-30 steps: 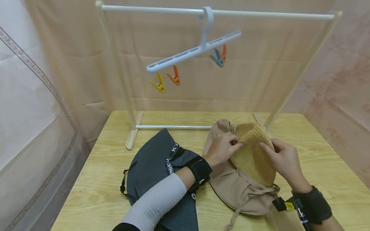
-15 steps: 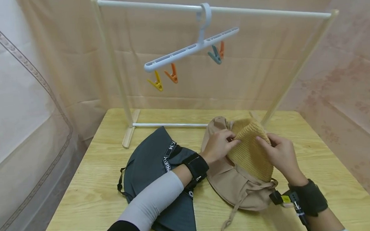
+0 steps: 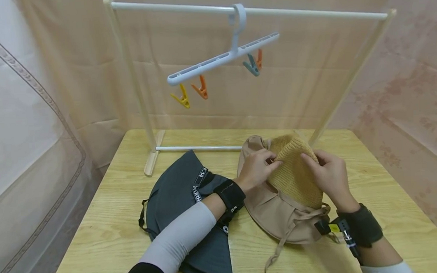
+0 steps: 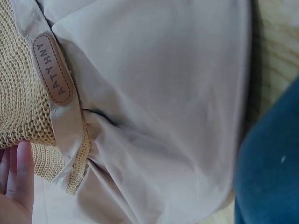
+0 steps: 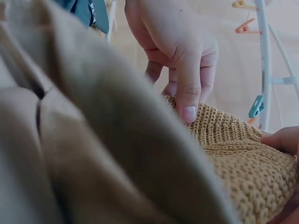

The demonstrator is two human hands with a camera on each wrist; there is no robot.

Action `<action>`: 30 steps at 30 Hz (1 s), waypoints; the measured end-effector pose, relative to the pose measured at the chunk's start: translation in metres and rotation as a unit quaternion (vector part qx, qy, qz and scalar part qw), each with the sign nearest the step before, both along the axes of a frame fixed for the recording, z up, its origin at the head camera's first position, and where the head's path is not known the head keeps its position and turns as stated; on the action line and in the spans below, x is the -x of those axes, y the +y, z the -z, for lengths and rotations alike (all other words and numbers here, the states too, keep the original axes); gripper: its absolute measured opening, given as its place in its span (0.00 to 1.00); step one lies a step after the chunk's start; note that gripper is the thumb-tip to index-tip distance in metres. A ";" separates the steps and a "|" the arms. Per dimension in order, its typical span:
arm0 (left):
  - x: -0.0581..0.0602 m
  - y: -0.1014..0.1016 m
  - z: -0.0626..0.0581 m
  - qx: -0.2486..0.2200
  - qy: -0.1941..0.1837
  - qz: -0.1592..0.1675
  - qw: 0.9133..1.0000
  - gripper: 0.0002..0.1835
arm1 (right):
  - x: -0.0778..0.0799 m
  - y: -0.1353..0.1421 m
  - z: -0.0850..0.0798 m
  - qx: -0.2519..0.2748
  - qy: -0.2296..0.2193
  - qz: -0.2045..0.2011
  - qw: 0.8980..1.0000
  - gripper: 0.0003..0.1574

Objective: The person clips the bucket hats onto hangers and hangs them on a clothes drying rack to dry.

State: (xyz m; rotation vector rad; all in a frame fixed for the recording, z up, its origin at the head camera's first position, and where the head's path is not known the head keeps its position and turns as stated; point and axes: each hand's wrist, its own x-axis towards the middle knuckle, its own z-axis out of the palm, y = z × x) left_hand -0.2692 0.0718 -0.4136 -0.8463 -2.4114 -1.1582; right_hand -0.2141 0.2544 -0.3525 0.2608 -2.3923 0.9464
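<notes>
A beige sun hat [image 3: 271,220] with a woven straw-coloured crown [image 3: 292,178] lies on the right half of the table. My left hand [image 3: 255,169] pinches the crown on its left side, thumb on top; the right wrist view shows that thumb pressed on the knit. At the crown's right side my right hand [image 3: 329,174] pinches the weave between thumb and fingers. A stitched label [image 4: 52,69] sits on the hat's band in the left wrist view. Under my left forearm lies a dark grey hat [image 3: 176,188] with a lettered band.
Behind the hats stands a rack with a white top rail [image 3: 182,7]. A pale blue hanger [image 3: 222,60] hangs from it, bearing a yellow clip [image 3: 182,98], a grey-blue clip [image 3: 252,65] and orange clips [image 3: 201,88]. A fabric tie [image 3: 275,259] trails over the wooden table [image 3: 108,224].
Both hands keep their pinch on the sun hat's crown and have shifted only slightly. The whole scene has drifted a little left in the head view.
</notes>
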 end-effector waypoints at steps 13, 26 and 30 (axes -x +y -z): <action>0.001 -0.001 -0.016 -0.010 0.026 -0.028 0.999 0.10 | 0.007 -0.004 -0.018 -0.016 0.034 -0.021 0.999 0.11; 0.012 -0.008 -0.024 -0.022 0.022 -0.015 0.999 0.11 | 0.017 -0.010 -0.032 -0.025 0.059 -0.029 0.998 0.08; 0.014 -0.013 -0.024 -0.029 0.010 -0.016 0.999 0.10 | 0.019 -0.014 -0.035 -0.020 0.057 -0.032 0.998 0.10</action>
